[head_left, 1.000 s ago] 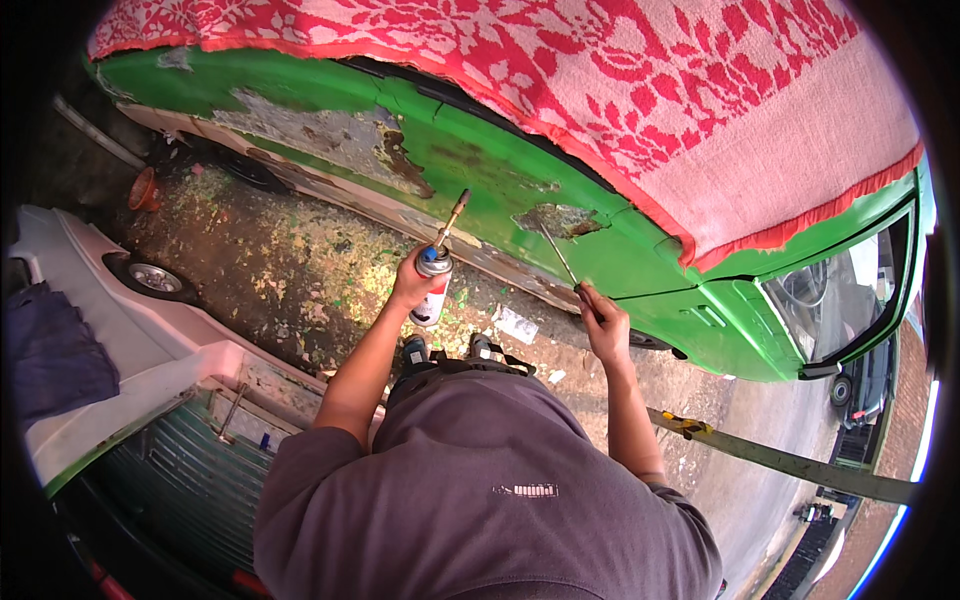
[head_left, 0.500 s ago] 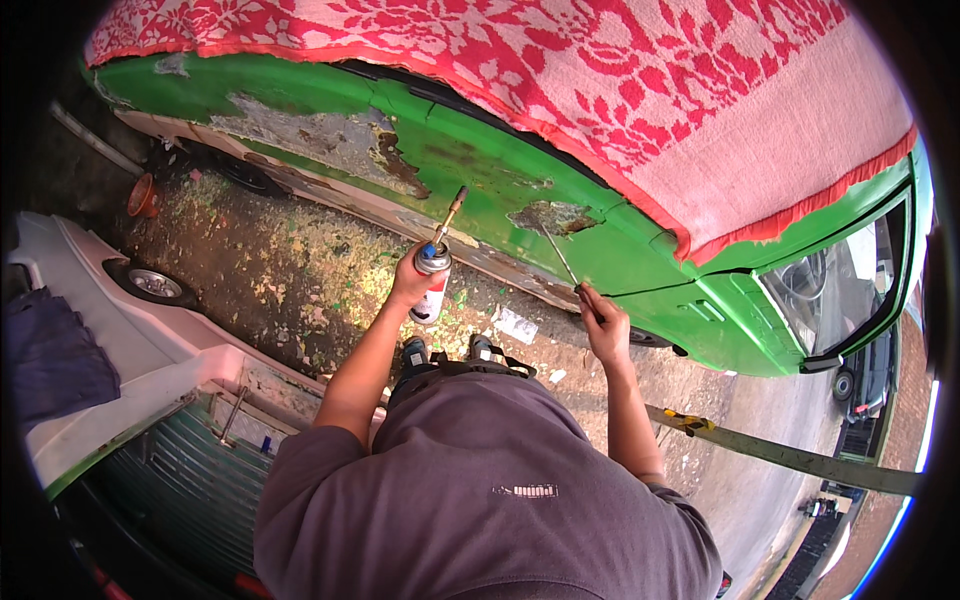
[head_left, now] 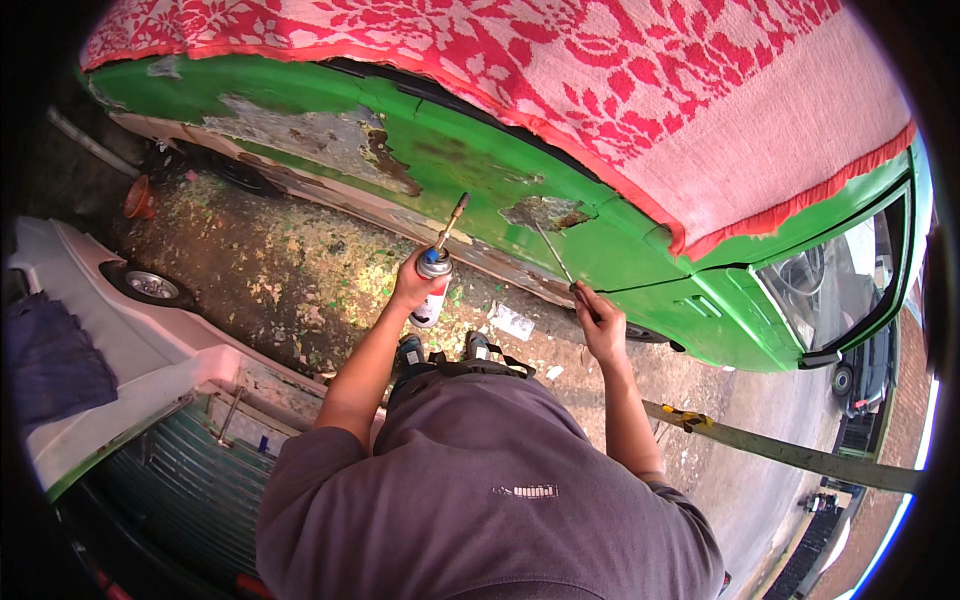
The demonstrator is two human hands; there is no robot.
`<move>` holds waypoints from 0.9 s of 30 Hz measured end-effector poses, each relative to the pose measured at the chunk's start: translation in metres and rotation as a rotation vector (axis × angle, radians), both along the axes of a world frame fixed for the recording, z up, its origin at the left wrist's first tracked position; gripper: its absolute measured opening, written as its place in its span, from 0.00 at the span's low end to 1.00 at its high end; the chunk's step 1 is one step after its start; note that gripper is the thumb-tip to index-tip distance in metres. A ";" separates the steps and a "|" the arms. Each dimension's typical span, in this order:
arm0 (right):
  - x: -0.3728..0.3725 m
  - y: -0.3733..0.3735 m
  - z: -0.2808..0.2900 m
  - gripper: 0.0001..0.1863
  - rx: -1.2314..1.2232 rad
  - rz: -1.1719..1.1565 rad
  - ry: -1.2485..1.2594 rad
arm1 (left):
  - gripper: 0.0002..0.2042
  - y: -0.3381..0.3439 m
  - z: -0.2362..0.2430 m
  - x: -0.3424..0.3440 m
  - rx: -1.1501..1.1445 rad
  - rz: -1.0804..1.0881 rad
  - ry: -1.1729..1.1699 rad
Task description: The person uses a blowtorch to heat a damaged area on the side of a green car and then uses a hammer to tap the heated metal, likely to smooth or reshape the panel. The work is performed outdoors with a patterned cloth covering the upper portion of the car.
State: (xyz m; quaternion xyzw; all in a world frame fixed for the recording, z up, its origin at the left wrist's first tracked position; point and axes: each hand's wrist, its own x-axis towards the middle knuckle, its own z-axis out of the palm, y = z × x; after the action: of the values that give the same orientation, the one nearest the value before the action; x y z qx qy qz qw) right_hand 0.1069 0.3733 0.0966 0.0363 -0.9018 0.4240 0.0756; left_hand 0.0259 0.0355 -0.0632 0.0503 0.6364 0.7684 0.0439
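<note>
Gripping with the left: my left hand [head_left: 412, 284] is curled round a metal gas canister [head_left: 428, 308], a smooth cylinder with a blue fitting [head_left: 432, 256] and a slim brass-toned nozzle [head_left: 455, 217] aimed toward the car.
Right-hand tool: my right hand [head_left: 603, 325] is closed on a thin metal tool [head_left: 555, 255] by its dark grip; the straight shaft slants to the bare patch, and I cannot tell whether its tip touches.
Bare patch [head_left: 545, 212]: ragged-edged, grey and brown, breaking the glossy paint.
Green car [head_left: 455, 160]: curved sheet metal before me, with a longer grey stripped area [head_left: 300, 135] to the left, jagged and brown at one end.
Towel [head_left: 640, 100]: thick, woven, red leaf shapes on pink, red-hemmed, draped over the car's top.
Floor [head_left: 290, 255]: rough, dark, strewn with yellowish and green flakes; a white sheet [head_left: 511, 320] lies near my shoes [head_left: 478, 346].
Left side: a pale car [head_left: 180, 325] bears a rumpled dark cloth [head_left: 60, 355].
Right side: a long beam [head_left: 800, 456] wears yellow-and-black tape [head_left: 687, 418].
</note>
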 end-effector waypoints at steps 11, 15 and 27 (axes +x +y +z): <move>-0.005 0.008 0.005 0.19 0.049 0.015 -0.028 | 0.26 -0.001 -0.004 0.008 -0.010 0.039 -0.005; -0.009 0.005 0.012 0.18 0.023 0.040 -0.024 | 0.27 -0.009 -0.008 0.007 -0.026 0.062 -0.014; -0.014 0.010 0.015 0.18 0.025 0.074 -0.058 | 0.31 0.019 -0.018 0.009 -0.028 0.001 -0.011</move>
State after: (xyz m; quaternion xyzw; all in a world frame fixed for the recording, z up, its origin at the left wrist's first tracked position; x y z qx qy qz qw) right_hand 0.0933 0.3831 0.1119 0.0581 -0.9068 0.4162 0.0332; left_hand 0.0352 0.0549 -0.0810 0.0451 0.6468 0.7598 0.0476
